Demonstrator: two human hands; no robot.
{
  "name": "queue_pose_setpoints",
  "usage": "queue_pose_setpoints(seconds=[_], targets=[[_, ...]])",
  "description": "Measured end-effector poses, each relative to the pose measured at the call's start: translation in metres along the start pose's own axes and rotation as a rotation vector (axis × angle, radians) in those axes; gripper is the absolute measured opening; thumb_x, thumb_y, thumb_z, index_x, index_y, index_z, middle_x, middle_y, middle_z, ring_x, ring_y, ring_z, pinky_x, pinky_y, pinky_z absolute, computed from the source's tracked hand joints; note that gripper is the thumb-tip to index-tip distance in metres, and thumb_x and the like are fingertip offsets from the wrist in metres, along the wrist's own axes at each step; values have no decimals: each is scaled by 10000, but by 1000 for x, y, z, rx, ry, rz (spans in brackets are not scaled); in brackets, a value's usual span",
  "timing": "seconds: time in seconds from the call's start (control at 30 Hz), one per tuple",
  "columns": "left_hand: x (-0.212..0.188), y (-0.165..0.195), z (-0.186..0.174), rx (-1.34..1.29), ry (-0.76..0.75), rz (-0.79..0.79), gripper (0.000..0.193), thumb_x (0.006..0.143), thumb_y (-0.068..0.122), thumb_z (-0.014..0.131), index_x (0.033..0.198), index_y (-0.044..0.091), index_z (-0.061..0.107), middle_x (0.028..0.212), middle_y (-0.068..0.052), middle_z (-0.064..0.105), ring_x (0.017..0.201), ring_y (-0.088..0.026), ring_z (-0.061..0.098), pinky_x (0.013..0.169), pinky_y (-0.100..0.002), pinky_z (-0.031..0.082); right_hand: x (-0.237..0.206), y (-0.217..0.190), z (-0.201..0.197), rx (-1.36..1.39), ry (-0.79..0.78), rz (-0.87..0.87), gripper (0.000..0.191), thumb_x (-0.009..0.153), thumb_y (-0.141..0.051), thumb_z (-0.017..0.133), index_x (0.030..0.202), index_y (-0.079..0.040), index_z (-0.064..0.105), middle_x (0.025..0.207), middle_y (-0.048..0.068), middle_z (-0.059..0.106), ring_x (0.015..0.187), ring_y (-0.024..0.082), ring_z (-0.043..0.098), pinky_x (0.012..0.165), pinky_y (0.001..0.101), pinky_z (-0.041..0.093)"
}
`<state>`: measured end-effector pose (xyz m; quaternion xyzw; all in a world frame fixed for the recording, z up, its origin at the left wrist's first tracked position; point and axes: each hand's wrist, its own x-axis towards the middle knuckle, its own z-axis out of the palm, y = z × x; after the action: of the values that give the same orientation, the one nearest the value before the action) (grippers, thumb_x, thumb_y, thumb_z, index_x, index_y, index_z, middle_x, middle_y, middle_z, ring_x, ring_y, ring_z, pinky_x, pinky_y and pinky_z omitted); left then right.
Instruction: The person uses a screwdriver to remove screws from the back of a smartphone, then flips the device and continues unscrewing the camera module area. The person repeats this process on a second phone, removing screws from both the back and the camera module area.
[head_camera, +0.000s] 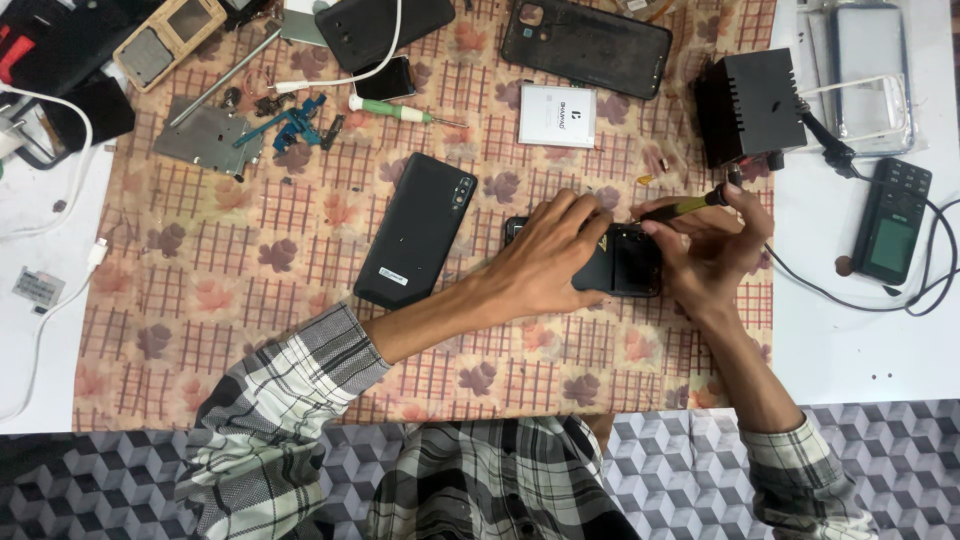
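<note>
Plaid sleeve (290, 400) nearest — left hand (545, 262), fingers spread, presses an opened phone (625, 265); right hand (705, 250), fingers closed, pinches a screwdriver (685, 207).

A white table (860, 350) carries a checked, leaf-patterned cloth (250, 330); below, seemingly a floor (900, 430) of grey cube-pattern tiles.

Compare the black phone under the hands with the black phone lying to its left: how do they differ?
The opened phone lies crosswise, while the closed phone lies tilted, nearly lengthwise. The opened phone shows its inside; the closed phone keeps its back cover with camera. The left hand presses the opened phone and the right hand brings a screwdriver to it; the closed phone lies untouched. Both are black.
</note>
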<state>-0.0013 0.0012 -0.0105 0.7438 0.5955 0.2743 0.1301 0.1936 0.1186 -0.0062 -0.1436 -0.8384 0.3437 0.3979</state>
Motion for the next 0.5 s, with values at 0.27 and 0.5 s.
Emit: queue_pose_setpoints(seconds=[0.27,0.5], targets=[[0,-1,3,14,-3,4,1018,614,452,916,1308,-190,537,1287,-261,497,1212,-361,464,1068,-526,435,3,-4,-7,113,93,-1,763,1122,113,666,1557,-240,149,1033,184,682,896,224,685,808,336,576],[-1,-1,3,-16,-15,-9,1006,624,459,911,1303,-191,550,1315,-266,487,1237,-365,456,1081,-530,432,35,-32,-17,-306,-254,116,243,952,52,679,1177,-36,655,1031,141,714,811,233,704,690,347,562]])
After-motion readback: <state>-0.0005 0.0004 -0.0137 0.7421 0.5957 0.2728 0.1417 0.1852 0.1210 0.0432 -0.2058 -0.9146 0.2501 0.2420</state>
